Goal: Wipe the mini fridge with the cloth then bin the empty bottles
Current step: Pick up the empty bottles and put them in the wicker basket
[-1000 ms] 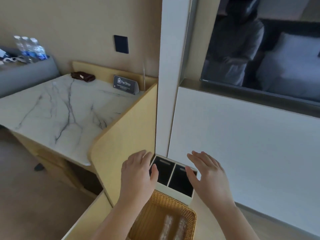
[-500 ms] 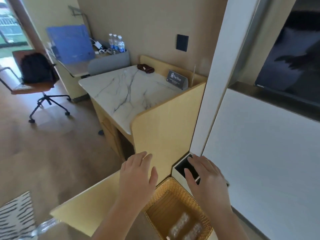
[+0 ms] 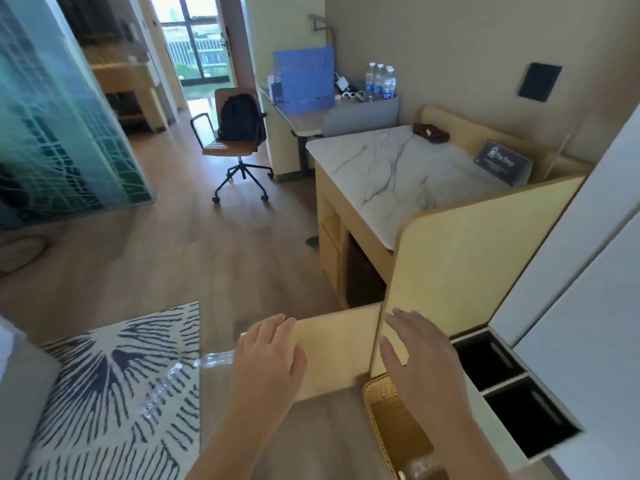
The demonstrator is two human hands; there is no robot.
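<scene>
Left hand (image 3: 266, 358): fingers straight, empty, above the floor.
Right hand (image 3: 422, 362): fingers spread, empty, over wicker basket (image 3: 379, 393).
Clear bottles (image 3: 162, 389): lying at the rug (image 3: 104, 393) edge.
Crumpled bottle (image 3: 420, 467): inside the basket.
Brown cloth (image 3: 431, 132): on marble worktop (image 3: 381, 174), well apart.

woven wicker basket (image 3: 379, 396), glossy veined marble countertop (image 3: 391, 171), clear plastic bottle (image 3: 216, 359)

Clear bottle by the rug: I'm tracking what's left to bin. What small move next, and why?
Probably lower the left hand to grip the clear bottle beside it: that hand is open and empty, and the bottle lies on the floor outside the wicker basket.
</scene>
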